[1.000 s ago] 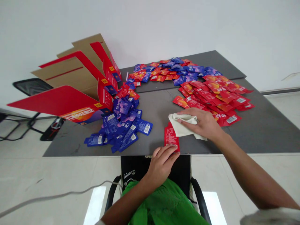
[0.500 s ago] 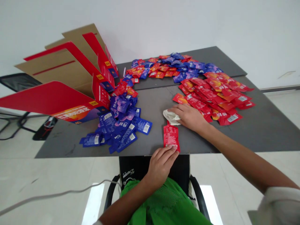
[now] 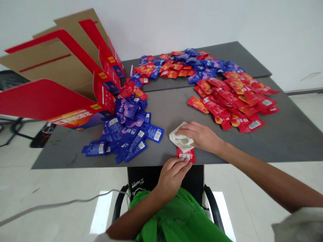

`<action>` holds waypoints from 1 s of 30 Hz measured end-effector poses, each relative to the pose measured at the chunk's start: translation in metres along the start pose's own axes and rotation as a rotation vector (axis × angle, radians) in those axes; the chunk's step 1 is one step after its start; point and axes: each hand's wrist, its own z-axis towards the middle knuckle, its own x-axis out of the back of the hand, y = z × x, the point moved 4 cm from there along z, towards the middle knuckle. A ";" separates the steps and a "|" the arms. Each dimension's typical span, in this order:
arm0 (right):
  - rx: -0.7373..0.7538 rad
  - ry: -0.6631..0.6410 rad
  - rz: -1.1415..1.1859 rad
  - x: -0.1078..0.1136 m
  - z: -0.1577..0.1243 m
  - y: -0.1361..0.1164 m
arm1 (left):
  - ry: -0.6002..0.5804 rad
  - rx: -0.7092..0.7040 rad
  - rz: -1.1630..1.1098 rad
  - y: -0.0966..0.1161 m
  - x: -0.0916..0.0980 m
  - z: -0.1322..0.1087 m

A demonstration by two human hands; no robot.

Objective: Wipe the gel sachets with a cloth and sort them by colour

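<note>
A red sachet (image 3: 187, 155) lies at the near edge of the grey table (image 3: 290, 134). My left hand (image 3: 173, 174) holds its near end down, fingers curled onto it. A crumpled white cloth (image 3: 179, 139) sits on top of the sachet and hides most of it. My right hand (image 3: 202, 136) presses flat on that cloth, fingers stretched toward the left.
A heap of blue sachets (image 3: 126, 131) lies left of my hands, spilling from an open red and brown carton (image 3: 58, 84). Red sachets (image 3: 232, 97) are spread at the right, and mixed red and blue ones (image 3: 176, 65) at the back. A black chair (image 3: 156, 185) is under the table edge.
My right hand slid the cloth away from me off the sachet, then back toward me over it. My left hand stayed on the sachet's near end.
</note>
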 end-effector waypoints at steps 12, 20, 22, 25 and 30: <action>0.021 0.038 0.010 0.035 -0.024 -0.047 | -0.026 0.028 -0.021 -0.003 -0.001 0.000; -0.064 -0.008 -0.006 0.002 -0.005 0.002 | -0.016 0.022 -0.049 -0.004 -0.001 -0.001; -0.106 -0.019 -0.074 0.006 0.013 0.025 | -0.013 0.028 -0.050 -0.005 -0.002 -0.003; -0.153 0.048 -0.135 0.024 0.026 0.036 | -0.001 0.040 -0.059 -0.005 -0.001 -0.003; -0.124 0.187 -0.020 0.050 -0.004 -0.019 | 0.014 0.044 -0.081 -0.003 0.000 0.000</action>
